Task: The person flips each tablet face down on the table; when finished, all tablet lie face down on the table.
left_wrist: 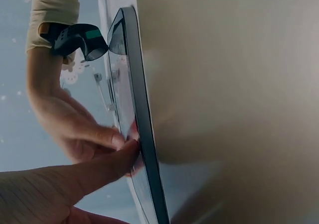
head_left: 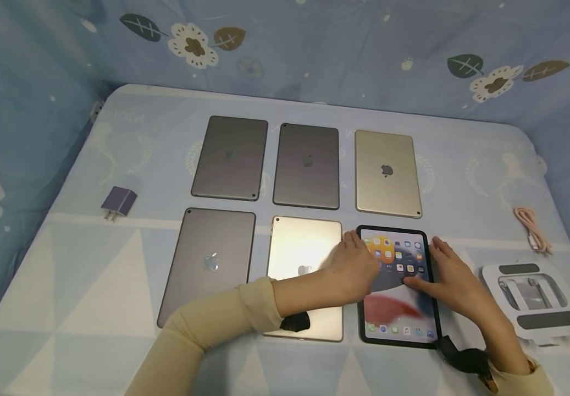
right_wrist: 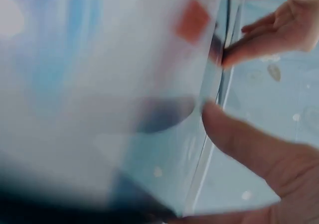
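Observation:
A black-edged tablet (head_left: 398, 302) lies face up at the front right, its screen lit with a home page of app icons. My left hand (head_left: 356, 269) holds its left edge, reaching across the shiny gold tablet (head_left: 309, 242) beside it. On the opposite side my right hand (head_left: 455, 280) grips the right edge, thumb over the screen and fingers along the side. In the left wrist view the dark tablet edge (left_wrist: 142, 99) stands out against the gold back (left_wrist: 224, 59). The left fingertips are partly hidden there. The right thumb (right_wrist: 239, 139) shows over the glass in the right wrist view.
Face-down tablets lie around: a grey one (head_left: 230, 159), another grey one (head_left: 306, 170), a gold one (head_left: 387, 176) behind, and a larger grey one (head_left: 210, 247) front left. A plug adapter (head_left: 120, 201) sits left. A coiled cable (head_left: 532, 228) and white stand (head_left: 537, 324) are right.

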Tool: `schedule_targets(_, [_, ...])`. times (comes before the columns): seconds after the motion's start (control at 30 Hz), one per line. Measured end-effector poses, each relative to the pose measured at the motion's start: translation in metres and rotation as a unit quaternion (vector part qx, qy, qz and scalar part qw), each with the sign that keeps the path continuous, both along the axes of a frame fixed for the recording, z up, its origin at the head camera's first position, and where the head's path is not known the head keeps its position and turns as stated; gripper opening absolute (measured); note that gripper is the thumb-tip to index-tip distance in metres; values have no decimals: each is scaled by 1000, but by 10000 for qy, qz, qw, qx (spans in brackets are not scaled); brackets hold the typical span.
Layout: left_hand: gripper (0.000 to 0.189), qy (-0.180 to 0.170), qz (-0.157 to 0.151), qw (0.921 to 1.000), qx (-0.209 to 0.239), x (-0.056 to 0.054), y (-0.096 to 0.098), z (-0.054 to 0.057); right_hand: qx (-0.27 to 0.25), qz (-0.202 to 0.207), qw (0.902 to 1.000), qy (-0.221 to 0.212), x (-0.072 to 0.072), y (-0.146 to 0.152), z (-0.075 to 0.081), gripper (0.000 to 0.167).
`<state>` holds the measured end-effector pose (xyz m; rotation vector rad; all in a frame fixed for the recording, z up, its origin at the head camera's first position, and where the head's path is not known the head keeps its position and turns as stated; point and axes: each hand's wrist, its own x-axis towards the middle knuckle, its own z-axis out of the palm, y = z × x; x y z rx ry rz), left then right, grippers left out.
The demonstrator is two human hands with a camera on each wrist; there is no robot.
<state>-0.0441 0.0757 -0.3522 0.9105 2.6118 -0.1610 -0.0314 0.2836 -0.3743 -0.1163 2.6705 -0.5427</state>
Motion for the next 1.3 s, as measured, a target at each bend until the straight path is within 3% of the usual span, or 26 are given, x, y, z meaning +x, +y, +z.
schedule_targets(0.2, [43,65,-114,9999,-38,2,0,1,-825,-682,9942,-100,2,-5,-2,92])
schedule_targets(0.33, [51,114,-289,9995,-13,3,-2,1,-1515,-976,9833,-264,4,-2,3,86])
schedule_targets(0.53, [55,82,-275,9995,124,3,-1,2,-2441,-866,9642,-560,9,6,15,77])
schedule_targets(0.73, [55,-208,-160,9995,170,1,3,5,-2549,-699,9626,-599,13,16,31,75])
schedule_targets(0.9, [56,-490,-203,9978,389,-1,9,7,-2686,-527,9611,-370,15,24,42,70])
schedule_targets(1.2, [54,-508,-369,9968,485,-3,23,5,-2473,-92,9686,226,20,40,49,66])
schedule_targets(1.3, [55,-544,-392,9965,506,-4,27,4,-2607,84,9646,381,21,43,50,66])
